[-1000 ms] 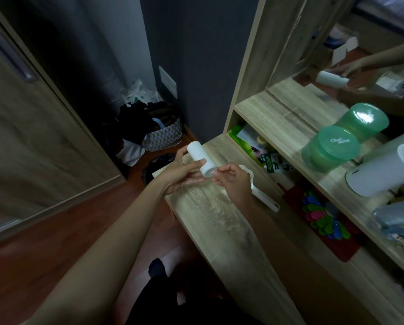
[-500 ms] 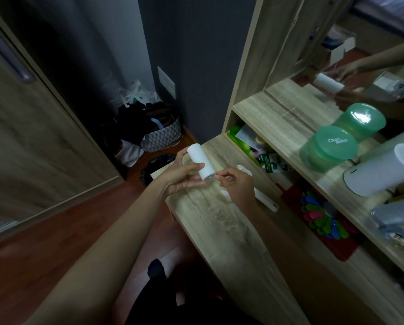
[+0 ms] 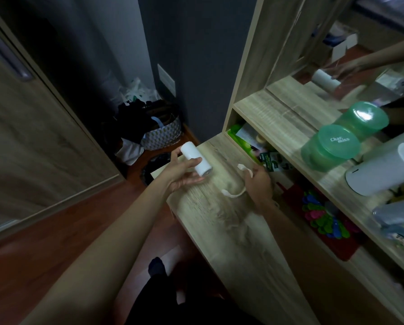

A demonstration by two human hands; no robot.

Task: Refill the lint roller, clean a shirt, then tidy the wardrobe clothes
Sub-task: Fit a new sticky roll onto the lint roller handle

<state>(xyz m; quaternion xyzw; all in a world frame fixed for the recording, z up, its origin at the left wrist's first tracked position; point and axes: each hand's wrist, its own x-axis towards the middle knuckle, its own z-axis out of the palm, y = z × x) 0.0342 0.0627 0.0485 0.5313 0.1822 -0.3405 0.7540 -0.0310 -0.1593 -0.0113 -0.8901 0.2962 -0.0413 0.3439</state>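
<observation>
White "Char miss" lettering on the lid of the green container (image 3: 332, 146).

Holds white cylindrical roll (image 3: 197, 159) in left hand (image 3: 184, 175); grips white plastic roller handle (image 3: 230, 193) in right hand (image 3: 258, 184), over wooden desktop (image 3: 219, 219).

The left hand (image 3: 182, 175) holds the refill roll (image 3: 196, 160) above the far end of the wooden counter (image 3: 219, 221). The right hand (image 3: 258, 181) is at its three o'clock, gripping the lint roller handle (image 3: 229, 193) just over the boards. A shelf (image 3: 278, 118) runs over the counter's right side (from one to four o'clock of the hands). On it stands a jar (image 3: 330, 148), with a canister (image 3: 384, 170) just beside it at four o'clock. Under the shelf, clips (image 3: 318, 214) lie on a mat (image 3: 337, 246). On the floor at eleven o'clock of the roll sits a basket (image 3: 161, 134), and a wardrobe door (image 3: 32, 137) is well apart at nine o'clock
</observation>
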